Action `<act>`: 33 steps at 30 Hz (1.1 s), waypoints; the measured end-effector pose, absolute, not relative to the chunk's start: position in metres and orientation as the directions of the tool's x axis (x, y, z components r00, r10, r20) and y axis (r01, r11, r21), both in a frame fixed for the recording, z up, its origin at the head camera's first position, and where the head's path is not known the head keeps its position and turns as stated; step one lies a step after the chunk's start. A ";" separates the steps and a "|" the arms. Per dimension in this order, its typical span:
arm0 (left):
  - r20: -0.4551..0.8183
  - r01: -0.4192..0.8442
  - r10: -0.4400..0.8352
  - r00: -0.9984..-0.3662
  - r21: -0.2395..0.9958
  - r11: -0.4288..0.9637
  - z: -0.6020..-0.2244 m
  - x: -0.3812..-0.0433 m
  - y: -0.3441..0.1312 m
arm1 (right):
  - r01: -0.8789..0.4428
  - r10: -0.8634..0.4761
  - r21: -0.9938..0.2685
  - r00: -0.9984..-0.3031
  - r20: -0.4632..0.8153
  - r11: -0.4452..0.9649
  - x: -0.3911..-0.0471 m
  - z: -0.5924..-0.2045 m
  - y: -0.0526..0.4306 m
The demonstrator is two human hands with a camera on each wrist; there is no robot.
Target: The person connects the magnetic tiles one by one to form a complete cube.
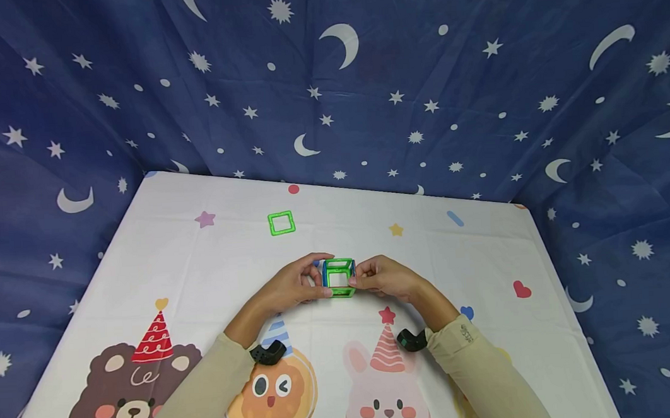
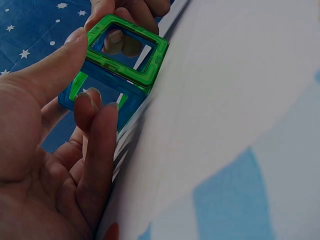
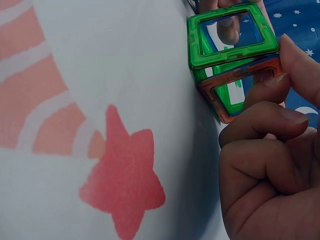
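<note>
A small box of see-through magnetic tiles (image 1: 339,270) stands on the table between both hands, with green frames facing me. My left hand (image 1: 291,283) holds its left side, thumb on the near green frame and index finger stretched along the far top edge. In the left wrist view a blue tile (image 2: 134,100) forms that side, beside the green tile (image 2: 117,67). On the right side, my right hand (image 1: 388,275) pinches the box with thumb and curled fingers. The right wrist view shows an orange tile (image 3: 235,74) there, below a green tile (image 3: 235,53).
A loose green square tile (image 1: 282,233) lies flat on the table, beyond the box and to its left. The white tablecloth (image 1: 457,259) bears printed animals and shapes. A dark blue curtain (image 1: 365,131) with moons and stars stands behind and at both sides.
</note>
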State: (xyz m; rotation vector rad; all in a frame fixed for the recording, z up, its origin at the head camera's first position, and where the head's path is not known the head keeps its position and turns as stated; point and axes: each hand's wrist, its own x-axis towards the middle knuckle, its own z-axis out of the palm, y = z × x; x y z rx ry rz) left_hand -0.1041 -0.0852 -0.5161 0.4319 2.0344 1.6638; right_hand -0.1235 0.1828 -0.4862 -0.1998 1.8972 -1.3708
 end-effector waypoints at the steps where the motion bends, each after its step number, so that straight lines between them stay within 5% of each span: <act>1: -0.160 -0.053 0.522 -0.838 0.976 0.213 -0.516 -0.104 -0.085 | 0.301 -0.534 -0.863 -0.689 -0.491 0.404 -0.123 -0.486 0.183; 33: -0.161 -0.050 0.532 -0.831 0.975 0.217 -0.516 -0.104 -0.086 | 0.322 -0.527 -0.871 -0.699 -0.484 0.372 -0.126 -0.487 0.185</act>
